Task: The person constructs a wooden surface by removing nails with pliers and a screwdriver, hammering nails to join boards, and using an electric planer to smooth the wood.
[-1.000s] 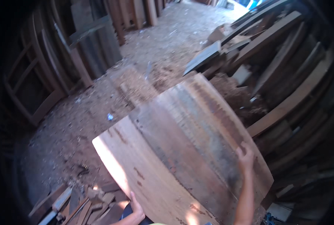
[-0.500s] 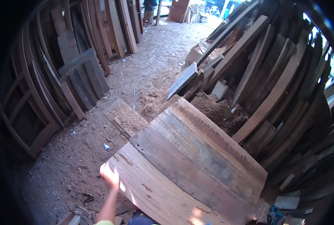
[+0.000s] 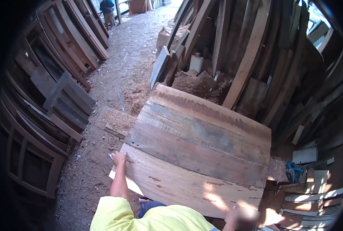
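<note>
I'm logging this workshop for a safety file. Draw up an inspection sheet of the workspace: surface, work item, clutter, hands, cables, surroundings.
Surface: ground littered with wood chips.
Work item: planked wooden panel, stained brown near its far edge.
Clutter: sawdust heap beyond the panel; blue tool and wood pieces to its right.
Hands: left hand on the panel's left edge; right hand at its near right corner, too blurred to judge.
Cables: nothing seen.
Surroundings: wooden frame at left, long boards leaning at right; a distant person.

Sawdust (image 3: 190,82) behind panel (image 3: 198,142), frames (image 3: 55,175) left, planks (image 3: 249,57) right
</note>
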Demonstrator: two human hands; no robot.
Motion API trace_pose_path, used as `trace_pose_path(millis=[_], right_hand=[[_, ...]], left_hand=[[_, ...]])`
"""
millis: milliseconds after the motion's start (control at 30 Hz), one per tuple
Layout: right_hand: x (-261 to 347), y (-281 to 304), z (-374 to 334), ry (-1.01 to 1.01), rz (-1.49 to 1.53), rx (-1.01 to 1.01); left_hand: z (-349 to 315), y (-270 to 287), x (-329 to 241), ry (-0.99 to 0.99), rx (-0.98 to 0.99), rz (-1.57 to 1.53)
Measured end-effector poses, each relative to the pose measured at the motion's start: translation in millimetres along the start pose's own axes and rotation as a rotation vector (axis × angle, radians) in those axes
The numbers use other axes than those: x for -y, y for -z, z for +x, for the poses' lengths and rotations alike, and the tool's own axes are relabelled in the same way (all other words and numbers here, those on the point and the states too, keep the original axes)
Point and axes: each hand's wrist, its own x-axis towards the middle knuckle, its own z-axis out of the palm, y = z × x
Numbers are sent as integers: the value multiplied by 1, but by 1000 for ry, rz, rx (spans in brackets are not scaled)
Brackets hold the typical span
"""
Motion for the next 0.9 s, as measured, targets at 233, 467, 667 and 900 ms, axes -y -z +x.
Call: trace_pose_path(millis=[233, 467, 667, 900], right_hand=[[25, 17, 72, 17, -212, -26], [80, 31, 135, -139, -258, 320], [80, 24, 142, -22, -383, 206], [53, 47, 140, 36, -363, 147]], left_hand=[[-37, -14, -13, -37, 1, -15], [-108, -31, -47, -8, 48, -15], [-131, -74, -22, -226, -328, 70], [-104, -72, -29, -222, -311, 111]])
